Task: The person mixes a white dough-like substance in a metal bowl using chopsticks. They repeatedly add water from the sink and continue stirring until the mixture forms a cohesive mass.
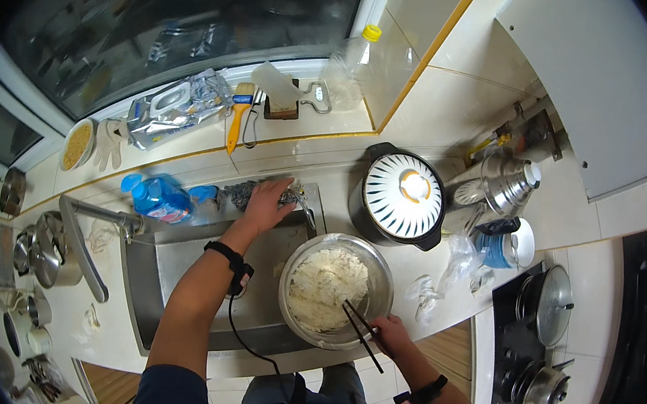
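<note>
My right hand [393,337] grips a pair of dark chopsticks [361,333] at the near right rim of a metal mixing bowl [384,281]. Their tips rest in a pale, clumpy flour mixture [329,286] inside the bowl. The bowl sits at the right side of a stainless steel sink [185,264], partly over the basin. At the sink's back edge, my left hand [266,204] reaches out with its fingers apart, beside a small curved metal spout [306,209] and dark steel wool scrubbers [239,193]. Whether it touches them cannot be told.
A black pot with a striped lid [403,194] stands behind the bowl. Left are a blue detergent bottle [162,198] and a grey faucet [86,235]. The windowsill holds a brush [240,115] and wipes pack [178,108]. A stove [502,342] lies right.
</note>
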A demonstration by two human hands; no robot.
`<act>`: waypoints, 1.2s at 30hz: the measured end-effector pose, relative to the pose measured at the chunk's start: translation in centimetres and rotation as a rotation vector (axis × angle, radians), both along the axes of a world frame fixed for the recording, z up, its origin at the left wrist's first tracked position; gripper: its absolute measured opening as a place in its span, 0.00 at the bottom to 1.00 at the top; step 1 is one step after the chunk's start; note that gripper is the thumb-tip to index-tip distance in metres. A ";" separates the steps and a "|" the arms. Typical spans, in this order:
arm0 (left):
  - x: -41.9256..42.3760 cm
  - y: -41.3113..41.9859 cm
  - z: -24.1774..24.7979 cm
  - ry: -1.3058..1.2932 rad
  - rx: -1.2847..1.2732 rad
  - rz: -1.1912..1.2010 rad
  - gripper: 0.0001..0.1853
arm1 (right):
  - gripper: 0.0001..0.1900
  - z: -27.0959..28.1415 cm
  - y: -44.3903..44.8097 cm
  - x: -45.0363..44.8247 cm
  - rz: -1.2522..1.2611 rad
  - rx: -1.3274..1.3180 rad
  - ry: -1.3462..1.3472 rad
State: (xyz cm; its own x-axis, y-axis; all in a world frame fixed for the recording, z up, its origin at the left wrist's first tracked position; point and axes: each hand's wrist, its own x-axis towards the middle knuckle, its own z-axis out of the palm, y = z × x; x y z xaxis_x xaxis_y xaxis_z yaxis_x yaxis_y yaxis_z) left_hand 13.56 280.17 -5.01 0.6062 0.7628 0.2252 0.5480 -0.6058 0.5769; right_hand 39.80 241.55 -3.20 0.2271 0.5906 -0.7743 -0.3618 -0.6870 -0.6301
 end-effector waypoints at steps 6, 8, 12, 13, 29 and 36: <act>1.3 4.6 -1.8 0.218 -0.287 -0.159 0.27 | 0.10 8.1 4.1 -6.8 -0.362 -0.008 0.254; 1.5 5.3 -2.9 0.148 -0.313 -0.184 0.25 | 0.10 7.1 3.8 -7.3 -0.422 0.005 0.303; 2.4 5.4 -3.7 -0.048 -0.295 -0.186 0.24 | 0.14 7.0 3.5 -7.3 -0.338 -0.067 0.227; 2.6 5.3 -3.5 -0.047 -0.289 -0.179 0.25 | 0.14 6.5 3.2 -7.4 -0.380 -0.040 0.246; 3.3 2.1 -1.1 -0.176 -0.005 0.077 0.28 | 0.07 9.0 5.5 -9.5 -0.445 -0.065 0.143; 3.0 2.0 -1.5 -0.203 -0.096 0.100 0.30 | 0.14 5.6 3.3 -8.2 -0.350 -0.073 0.138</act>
State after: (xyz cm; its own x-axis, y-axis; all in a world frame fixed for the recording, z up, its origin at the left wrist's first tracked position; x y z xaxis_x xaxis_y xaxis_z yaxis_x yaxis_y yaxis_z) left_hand 16.58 282.20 -6.47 0.4766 0.8403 0.2582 0.4690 -0.4915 0.7338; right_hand 31.57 244.82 2.39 0.2958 0.4379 -0.8489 -0.6607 -0.5481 -0.5130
